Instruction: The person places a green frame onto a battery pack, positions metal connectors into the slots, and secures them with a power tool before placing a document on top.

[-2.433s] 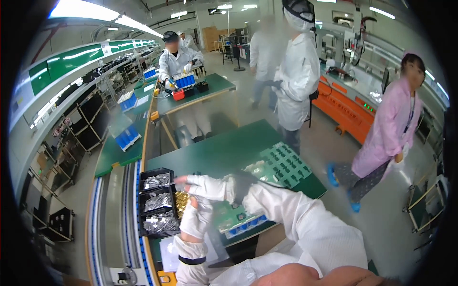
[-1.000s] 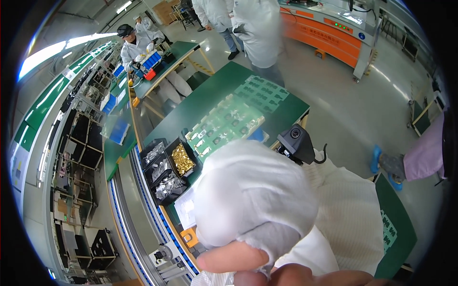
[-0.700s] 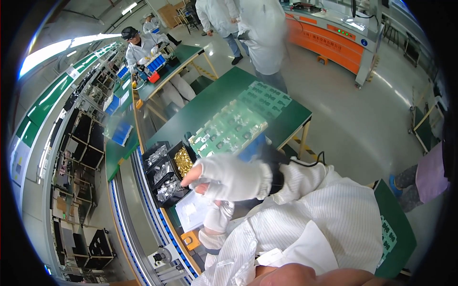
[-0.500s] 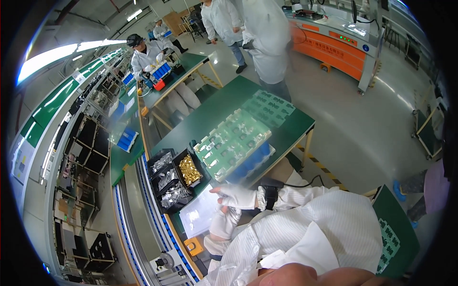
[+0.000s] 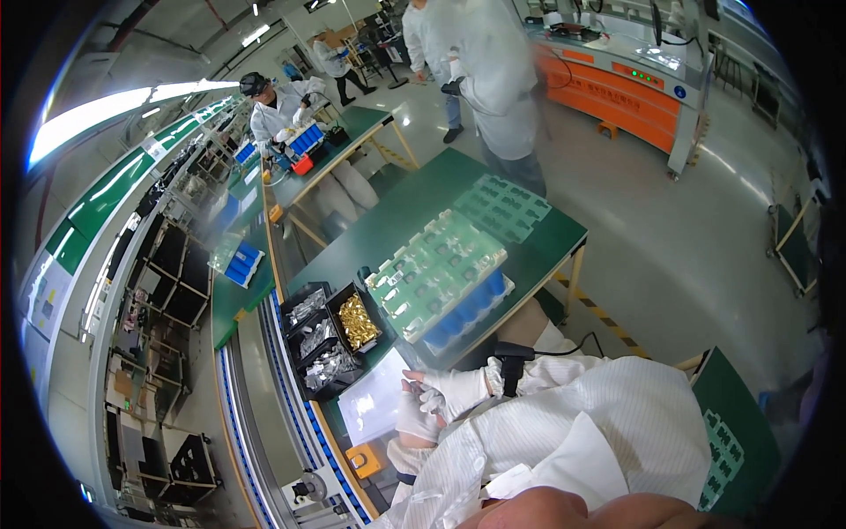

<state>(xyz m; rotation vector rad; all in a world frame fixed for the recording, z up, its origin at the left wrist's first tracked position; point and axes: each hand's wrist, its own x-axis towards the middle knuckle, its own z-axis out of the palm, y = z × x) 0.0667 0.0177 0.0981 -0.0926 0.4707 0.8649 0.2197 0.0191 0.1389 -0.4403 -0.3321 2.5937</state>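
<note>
The person's right hand point(image 5: 458, 391), in a white glove with bare fingertips, is half curled, its fingers bent in toward the left hand point(image 5: 416, 419). The left, gloved likewise, sits just below it, partly hidden. Something greyish shows between them, but from here I cannot tell whether either hand grips it. A black strap point(image 5: 510, 372) rings the right wrist. The white sheet point(image 5: 366, 410) lies just left of the hands; I can't make out whether they touch it. Past the sheet, ahead and left of the hands, are black bins point(image 5: 339, 386) with silver parts point(image 5: 328, 365) and gold parts point(image 5: 357, 319). Straight ahead, near the hands, a green tray point(image 5: 421, 322) sits on blue cylinders point(image 5: 467, 310).
</note>
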